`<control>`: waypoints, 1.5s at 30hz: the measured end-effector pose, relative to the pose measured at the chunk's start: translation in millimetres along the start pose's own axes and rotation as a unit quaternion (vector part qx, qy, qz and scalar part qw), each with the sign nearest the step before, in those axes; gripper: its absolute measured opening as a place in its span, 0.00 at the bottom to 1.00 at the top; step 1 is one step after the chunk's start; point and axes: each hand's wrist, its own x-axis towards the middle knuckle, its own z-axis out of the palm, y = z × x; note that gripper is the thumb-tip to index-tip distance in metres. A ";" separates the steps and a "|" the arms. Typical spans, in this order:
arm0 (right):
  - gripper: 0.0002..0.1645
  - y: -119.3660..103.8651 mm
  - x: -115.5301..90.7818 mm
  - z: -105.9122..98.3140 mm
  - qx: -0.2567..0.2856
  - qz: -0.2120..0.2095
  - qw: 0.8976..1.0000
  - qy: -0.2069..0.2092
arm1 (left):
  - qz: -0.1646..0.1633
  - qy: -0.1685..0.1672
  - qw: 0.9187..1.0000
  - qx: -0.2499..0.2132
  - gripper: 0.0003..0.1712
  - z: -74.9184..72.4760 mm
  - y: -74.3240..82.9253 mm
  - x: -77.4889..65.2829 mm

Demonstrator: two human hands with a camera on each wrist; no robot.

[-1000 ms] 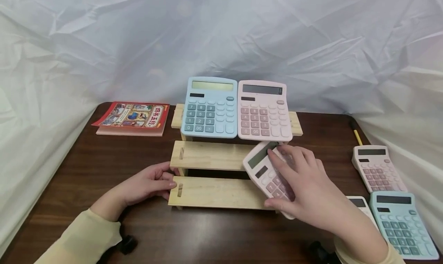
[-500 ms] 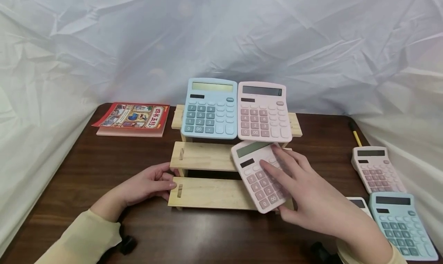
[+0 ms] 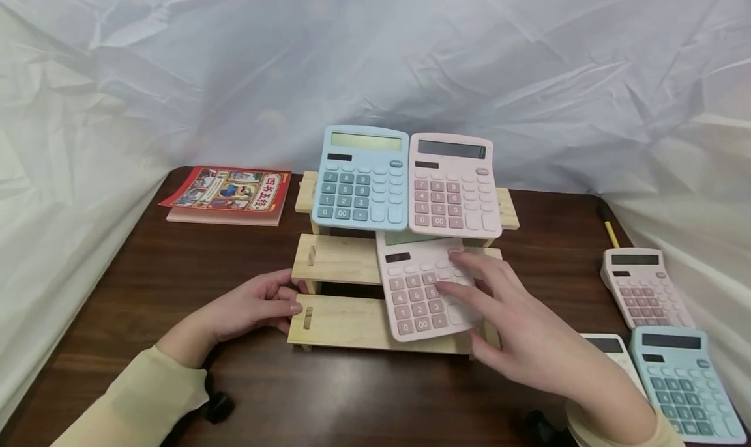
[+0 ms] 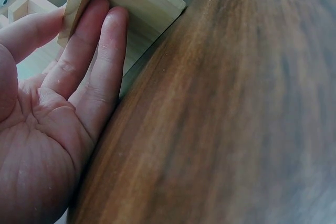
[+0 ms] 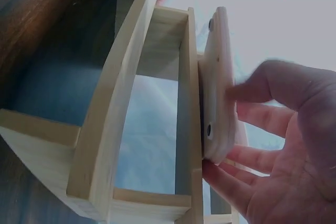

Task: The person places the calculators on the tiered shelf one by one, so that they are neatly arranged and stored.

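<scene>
A light-wood three-step stand [image 3: 340, 320] is on the table. My left hand [image 3: 255, 307] pinches the left end of its lowest board, thumb on top and fingers underneath, as the left wrist view shows. My right hand [image 3: 516, 320] holds a pink calculator [image 3: 413, 297] by its right side, fingertips over the keys and thumb near the lower right edge. That calculator slants slightly in front of the middle and lowest boards; its top edge is partly hidden. In the right wrist view the calculator [image 5: 219, 87] appears edge-on beside the wooden frame [image 5: 134, 61].
Side by side on the top board stand a blue calculator [image 3: 362, 180] and another pink calculator [image 3: 454, 186]. A red book [image 3: 231, 189] lies back left. At the right are a pink calculator [image 3: 645, 287], a blue calculator [image 3: 683, 382], a partly covered white calculator [image 3: 616, 356] and a yellow pen [image 3: 610, 232].
My right hand has shifted the held pink calculator left and turned it from a strong tilt to nearly straight. The left hand keeps its place on the stand; the head view has shifted slightly.
</scene>
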 end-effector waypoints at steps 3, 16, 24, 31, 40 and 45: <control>0.42 -0.7 1.5 1.0 0.009 0.000 1.000 0.006 | 0.005 -0.006 1.000 -0.005 0.23 -0.3 -0.4 0.0; 0.28 -5.5 5.4 11.0 0.017 0.049 0.999 0.010 | 0.011 -0.004 1.000 -0.006 0.24 -0.1 1.5 0.4; 0.27 -8.6 10.8 17.7 0.014 0.014 0.999 0.043 | 0.008 -0.005 1.000 -0.005 0.24 -0.3 1.1 -3.0; 0.27 -5.9 15.0 22.4 0.021 -0.007 0.999 0.050 | 0.008 -0.012 1.000 -0.008 0.22 -1.4 -0.1 2.4; 0.28 -2.5 23.8 27.9 0.033 -0.008 0.998 0.049 | -0.004 -0.001 1.000 -0.007 0.23 0.2 -0.7 2.9; 0.29 -1.6 30.7 31.8 0.030 -0.009 0.998 0.052 | 0.002 0.001 1.000 -0.007 0.23 0.3 -0.5 0.2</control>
